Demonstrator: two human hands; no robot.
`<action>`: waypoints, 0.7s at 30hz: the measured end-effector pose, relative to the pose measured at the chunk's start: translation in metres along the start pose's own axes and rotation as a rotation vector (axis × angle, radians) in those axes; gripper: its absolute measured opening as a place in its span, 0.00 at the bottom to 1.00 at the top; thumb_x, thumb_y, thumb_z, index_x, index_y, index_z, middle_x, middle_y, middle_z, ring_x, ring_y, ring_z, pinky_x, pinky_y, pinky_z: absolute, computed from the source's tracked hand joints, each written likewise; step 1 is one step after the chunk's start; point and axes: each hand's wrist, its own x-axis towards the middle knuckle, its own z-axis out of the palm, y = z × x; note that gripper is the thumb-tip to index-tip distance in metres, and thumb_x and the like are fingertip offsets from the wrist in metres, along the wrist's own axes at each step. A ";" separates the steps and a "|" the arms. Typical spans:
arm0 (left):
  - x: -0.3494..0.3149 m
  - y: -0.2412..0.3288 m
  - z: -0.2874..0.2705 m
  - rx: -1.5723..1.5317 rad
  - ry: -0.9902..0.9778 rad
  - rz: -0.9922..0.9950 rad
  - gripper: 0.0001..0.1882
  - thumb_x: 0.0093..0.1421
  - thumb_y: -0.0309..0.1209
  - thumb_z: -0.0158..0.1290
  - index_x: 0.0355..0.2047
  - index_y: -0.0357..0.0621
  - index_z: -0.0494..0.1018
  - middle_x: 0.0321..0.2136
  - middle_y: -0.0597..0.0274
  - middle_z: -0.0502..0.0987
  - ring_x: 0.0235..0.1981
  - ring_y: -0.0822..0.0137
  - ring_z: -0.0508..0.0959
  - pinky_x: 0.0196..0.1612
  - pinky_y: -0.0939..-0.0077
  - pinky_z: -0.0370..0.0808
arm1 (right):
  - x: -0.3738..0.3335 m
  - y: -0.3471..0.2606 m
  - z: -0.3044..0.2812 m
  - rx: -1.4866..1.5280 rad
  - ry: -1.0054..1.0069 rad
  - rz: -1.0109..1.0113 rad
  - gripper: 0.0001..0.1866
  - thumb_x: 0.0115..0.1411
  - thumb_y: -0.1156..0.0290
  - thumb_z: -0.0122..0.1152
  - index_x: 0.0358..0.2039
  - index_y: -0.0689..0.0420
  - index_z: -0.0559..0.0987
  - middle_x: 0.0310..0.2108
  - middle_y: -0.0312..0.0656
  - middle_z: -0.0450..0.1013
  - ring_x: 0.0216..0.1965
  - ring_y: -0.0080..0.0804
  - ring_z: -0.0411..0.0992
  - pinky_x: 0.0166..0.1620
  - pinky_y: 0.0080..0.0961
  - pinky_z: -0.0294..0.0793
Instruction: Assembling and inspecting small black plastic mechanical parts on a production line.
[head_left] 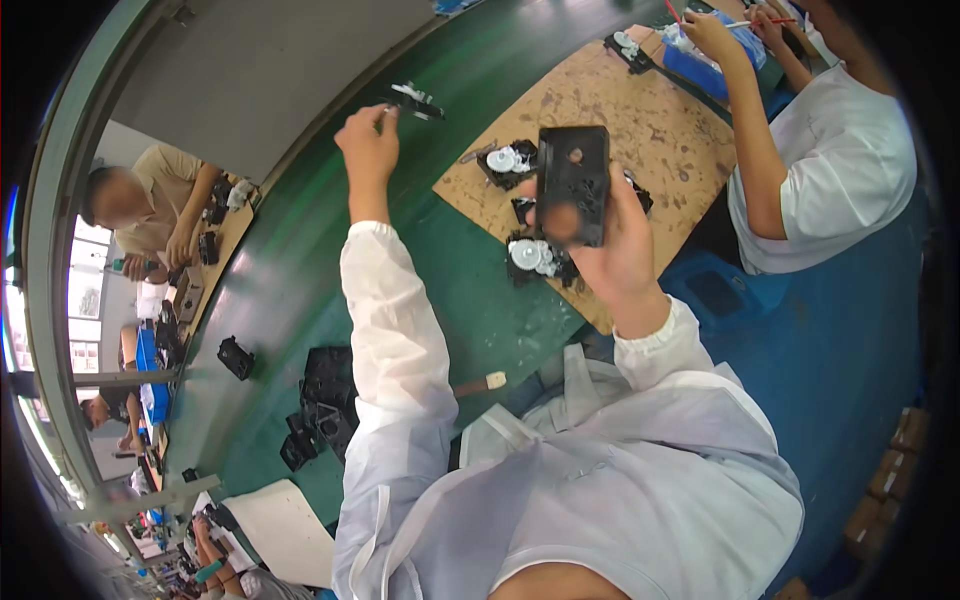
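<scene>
Apparently, round white gears (502,160) are fitted to black plastic units (538,262) on the tan wooden board (655,110); the black rectangular housing (575,180) my right hand (625,255) grips shows none; my left hand's (369,145) hold I cannot tell.

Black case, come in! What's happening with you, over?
Right hand holding black case. Left hand by black-and-white part, grip unclear. Case hides some of brown board.
</scene>
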 end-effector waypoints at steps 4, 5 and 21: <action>-0.014 0.093 -0.076 -0.361 0.200 -0.258 0.12 0.64 0.34 0.49 0.35 0.39 0.79 0.27 0.59 0.79 0.28 0.65 0.75 0.37 0.76 0.71 | 0.001 0.003 0.001 -0.192 0.023 0.007 0.28 0.72 0.50 0.37 0.59 0.61 0.68 0.44 0.54 0.76 0.34 0.32 0.75 0.41 0.25 0.73; -0.023 0.109 -0.096 -0.470 0.283 -0.339 0.12 0.64 0.32 0.49 0.34 0.38 0.78 0.26 0.59 0.78 0.28 0.67 0.74 0.35 0.78 0.71 | 0.000 0.007 0.007 -0.253 0.014 0.011 0.28 0.72 0.51 0.37 0.59 0.60 0.68 0.43 0.53 0.76 0.35 0.32 0.74 0.43 0.27 0.73; -0.083 0.208 -0.173 -0.956 0.424 -0.613 0.08 0.65 0.29 0.44 0.35 0.39 0.72 0.25 0.64 0.73 0.25 0.74 0.69 0.31 0.81 0.68 | -0.014 0.052 0.083 -0.528 -0.153 -0.210 0.25 0.69 0.55 0.48 0.58 0.60 0.69 0.40 0.42 0.74 0.37 0.25 0.72 0.39 0.21 0.69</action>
